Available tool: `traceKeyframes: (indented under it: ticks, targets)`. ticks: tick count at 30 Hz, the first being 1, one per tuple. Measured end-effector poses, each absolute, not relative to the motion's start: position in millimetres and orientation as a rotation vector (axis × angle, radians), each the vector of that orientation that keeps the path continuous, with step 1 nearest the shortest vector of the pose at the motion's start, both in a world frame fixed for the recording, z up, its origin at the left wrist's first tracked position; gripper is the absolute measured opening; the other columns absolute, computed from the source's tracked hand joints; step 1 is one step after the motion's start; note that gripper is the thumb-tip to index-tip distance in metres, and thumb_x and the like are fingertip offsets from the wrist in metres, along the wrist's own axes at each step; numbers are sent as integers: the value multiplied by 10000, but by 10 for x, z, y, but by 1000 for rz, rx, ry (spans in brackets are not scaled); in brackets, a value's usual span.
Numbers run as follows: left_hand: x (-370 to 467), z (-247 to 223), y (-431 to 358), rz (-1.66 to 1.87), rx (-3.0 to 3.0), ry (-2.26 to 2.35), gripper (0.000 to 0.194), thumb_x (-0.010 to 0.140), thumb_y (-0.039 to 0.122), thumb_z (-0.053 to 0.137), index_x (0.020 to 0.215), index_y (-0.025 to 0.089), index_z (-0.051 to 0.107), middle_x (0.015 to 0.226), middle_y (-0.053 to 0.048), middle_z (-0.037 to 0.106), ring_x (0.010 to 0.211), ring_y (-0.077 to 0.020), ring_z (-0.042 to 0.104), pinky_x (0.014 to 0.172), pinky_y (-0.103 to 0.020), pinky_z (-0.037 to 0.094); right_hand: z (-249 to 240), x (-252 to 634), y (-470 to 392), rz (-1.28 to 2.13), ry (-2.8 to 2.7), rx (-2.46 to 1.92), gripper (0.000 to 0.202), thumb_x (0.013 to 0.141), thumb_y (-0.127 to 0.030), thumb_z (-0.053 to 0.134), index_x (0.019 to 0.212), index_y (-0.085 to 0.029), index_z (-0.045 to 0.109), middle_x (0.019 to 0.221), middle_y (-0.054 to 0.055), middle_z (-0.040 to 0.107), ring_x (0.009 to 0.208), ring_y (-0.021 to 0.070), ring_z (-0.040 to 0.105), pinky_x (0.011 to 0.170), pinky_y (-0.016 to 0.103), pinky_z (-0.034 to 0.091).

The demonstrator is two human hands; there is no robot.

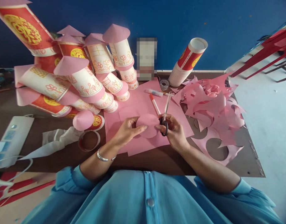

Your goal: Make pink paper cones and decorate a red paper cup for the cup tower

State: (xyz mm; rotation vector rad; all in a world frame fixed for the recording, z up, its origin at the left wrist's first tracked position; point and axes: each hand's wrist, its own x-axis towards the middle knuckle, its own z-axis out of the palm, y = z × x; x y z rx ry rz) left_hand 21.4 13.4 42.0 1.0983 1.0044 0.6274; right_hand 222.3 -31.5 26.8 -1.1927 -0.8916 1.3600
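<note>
A round pink paper disc (147, 124) is held flat over the pink sheets (133, 102) on the table. My left hand (127, 130) pinches its left edge, thumb on top and fingers beneath. At the opposite edge, my right hand (174, 132) keeps a pair of scissors (166, 113) with black handles, their blades pointing away from me. My right thumb also touches the disc's edge. Just beyond the disc lie an orange-capped marker (155, 104) and a glue stick (154, 92).
Decorated paper cups (87, 85) with pink cone roofs are stacked at left. Pink paper scraps (210, 102) pile up at right. A cup stack (187, 62) stands at the back, near a tape roll (164, 84). A wide tape roll (89, 140) and power strip (14, 140) lie left.
</note>
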Motion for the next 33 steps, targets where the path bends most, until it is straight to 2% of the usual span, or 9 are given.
traceKeyframes:
  ticks: [5, 10, 15, 22, 26, 33]
  targets:
    - [209, 424, 140, 677, 1065, 981, 329, 747, 415, 847, 884, 124, 776, 740, -51, 716, 735, -206, 663, 622, -282, 507, 211, 2246, -323, 1389, -883, -1182, 467, 699, -429, 922, 1057, -254, 679, 791, -48, 590, 635, 90, 508, 573, 231, 447]
    - [134, 401, 215, 914, 950, 962, 259, 807, 381, 818, 904, 147, 768, 809, -37, 750, 773, -188, 676, 710, -290, 543, 202, 2340, -335, 1426, -1009, -1184, 495, 802, -567, 822, 1141, -225, 707, 787, 0, 635, 668, 129, 549, 570, 252, 437]
    - [16, 424, 304, 1020, 924, 920, 221, 826, 353, 801, 938, 165, 771, 843, -36, 767, 777, -201, 694, 736, -311, 550, 296, 2419, -320, 1516, -1209, -1232, 509, 761, -565, 860, 1107, -207, 756, 754, 9, 634, 644, 128, 520, 570, 264, 427]
    - [-44, 428, 335, 1029, 993, 912, 191, 827, 334, 803, 902, 161, 774, 826, -30, 756, 783, -182, 679, 770, -302, 539, 336, 2452, -304, 1608, -1456, -1301, 547, 776, -588, 829, 1112, -158, 796, 692, 3, 594, 619, 119, 453, 561, 269, 384]
    - [-47, 460, 324, 964, 1002, 889, 239, 834, 344, 800, 981, 156, 793, 892, -58, 784, 846, -205, 709, 811, -323, 562, 362, 2424, -297, 1566, -1544, -1330, 529, 770, -579, 830, 1090, -159, 814, 676, 3, 588, 624, 126, 455, 579, 276, 398]
    - [-67, 447, 327, 864, 1021, 962, 317, 800, 390, 827, 998, 143, 806, 883, -69, 794, 775, -197, 703, 719, -306, 571, 379, 2410, -294, 1559, -1566, -1276, 490, 789, -567, 823, 1070, -166, 829, 647, 0, 578, 617, 121, 431, 553, 261, 394]
